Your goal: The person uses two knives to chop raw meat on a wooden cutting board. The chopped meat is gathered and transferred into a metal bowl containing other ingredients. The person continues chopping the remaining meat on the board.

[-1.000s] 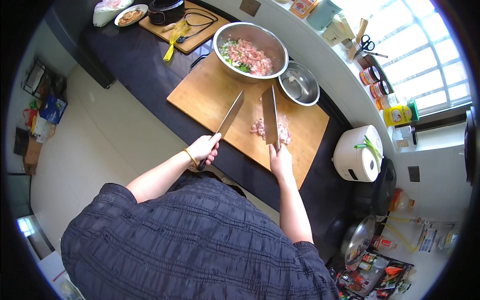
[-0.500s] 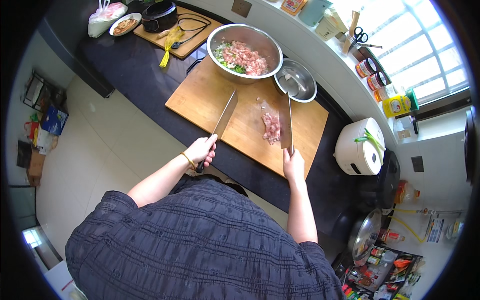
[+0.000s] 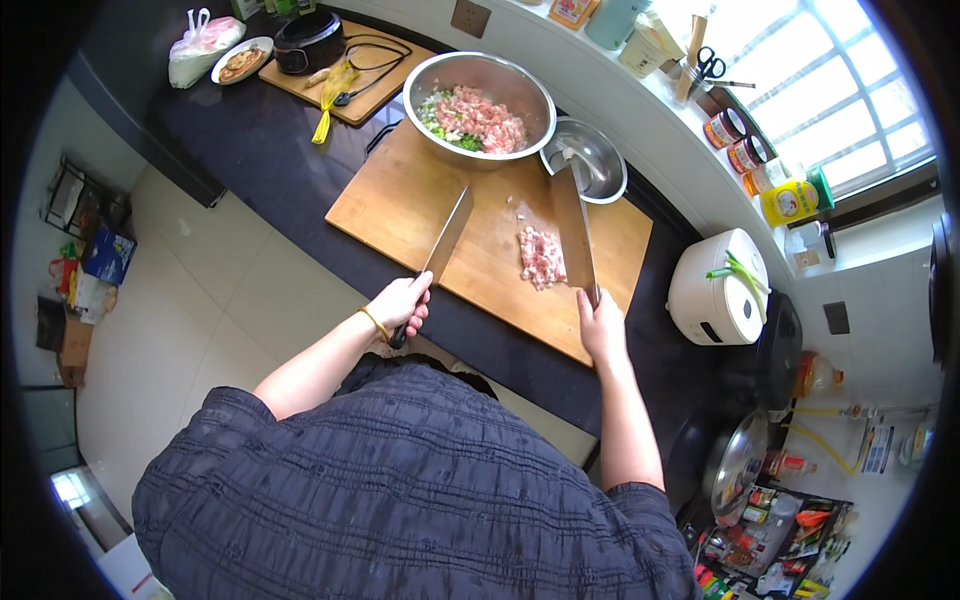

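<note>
My left hand (image 3: 402,303) is closed round the black handle of a cleaver (image 3: 447,237), whose blade points away from me over the left half of the wooden cutting board (image 3: 380,200). In my right hand (image 3: 603,325) is a second cleaver (image 3: 574,228), held over the right part of the board with its tip near a small steel bowl. Just left of that blade lies a small pile of chopped pink meat (image 3: 541,257). At the board's far edge stands a large steel bowl (image 3: 548,100) holding ground meat (image 3: 480,115) and chopped scallions (image 3: 458,138).
The small steel bowl (image 3: 605,170) sits beside the large one. A white rice cooker (image 3: 700,295) with scallions on its lid stands at the right. Another board (image 3: 375,95) at the far left carries a black pot (image 3: 308,45) and a cord. Jars (image 3: 724,128) line the windowsill.
The right-hand cleaver has shifted a little right, away from the meat pile, and its broad face turns more into view. My left hand stays nearly still. The whole view has shifted slightly.
</note>
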The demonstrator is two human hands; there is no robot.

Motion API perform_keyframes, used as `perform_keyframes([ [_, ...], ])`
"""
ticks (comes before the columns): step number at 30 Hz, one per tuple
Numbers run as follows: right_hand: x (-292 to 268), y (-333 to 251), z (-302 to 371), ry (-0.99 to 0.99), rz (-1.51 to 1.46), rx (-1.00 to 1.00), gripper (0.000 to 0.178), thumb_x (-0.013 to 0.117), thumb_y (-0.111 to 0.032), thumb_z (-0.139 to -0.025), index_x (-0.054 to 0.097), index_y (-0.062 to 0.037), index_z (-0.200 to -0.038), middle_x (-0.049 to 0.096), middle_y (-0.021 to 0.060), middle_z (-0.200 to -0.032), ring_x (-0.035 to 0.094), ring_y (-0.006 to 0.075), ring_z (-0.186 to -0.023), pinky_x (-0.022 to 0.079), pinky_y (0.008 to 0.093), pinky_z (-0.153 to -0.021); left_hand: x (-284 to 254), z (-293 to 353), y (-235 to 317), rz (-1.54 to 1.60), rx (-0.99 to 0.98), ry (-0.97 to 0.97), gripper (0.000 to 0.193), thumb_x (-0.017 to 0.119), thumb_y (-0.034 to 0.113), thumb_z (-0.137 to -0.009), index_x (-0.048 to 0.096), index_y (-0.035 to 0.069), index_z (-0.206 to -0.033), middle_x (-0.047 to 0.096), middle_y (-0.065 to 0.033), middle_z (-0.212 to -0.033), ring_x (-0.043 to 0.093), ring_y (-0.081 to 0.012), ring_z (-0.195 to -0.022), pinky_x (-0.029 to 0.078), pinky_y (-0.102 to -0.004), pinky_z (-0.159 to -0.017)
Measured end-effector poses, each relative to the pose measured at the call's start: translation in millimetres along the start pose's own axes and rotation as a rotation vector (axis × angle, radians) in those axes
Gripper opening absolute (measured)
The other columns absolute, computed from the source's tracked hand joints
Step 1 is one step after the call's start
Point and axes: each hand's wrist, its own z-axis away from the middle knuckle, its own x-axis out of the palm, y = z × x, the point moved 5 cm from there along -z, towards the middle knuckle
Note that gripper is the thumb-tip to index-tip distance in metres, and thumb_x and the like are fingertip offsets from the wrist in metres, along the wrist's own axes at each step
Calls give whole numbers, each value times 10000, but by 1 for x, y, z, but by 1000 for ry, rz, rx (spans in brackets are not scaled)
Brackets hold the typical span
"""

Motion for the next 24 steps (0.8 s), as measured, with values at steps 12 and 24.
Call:
perform_keyframes([
  [12,41,53,-5,-154,189,38,375,537,-334,-819,559,40,-826,578,259,-749,569,399,-739,455,424,-658,18,-1,1,2,12,26,356,401,442,-881,392,115,-740,374,21,-527,330,-60,-395,302,-204,-340],
  [24,-6,46,-32,-455,117,183,402,501,-353,-836,540,48,-822,570,276,-753,576,386,-754,446,431,-648,48,-11,-13,-3,52,88,368,404,455,-875,387,118,-728,380,18,-519,337,-65,-398,315,-213,-346],
])
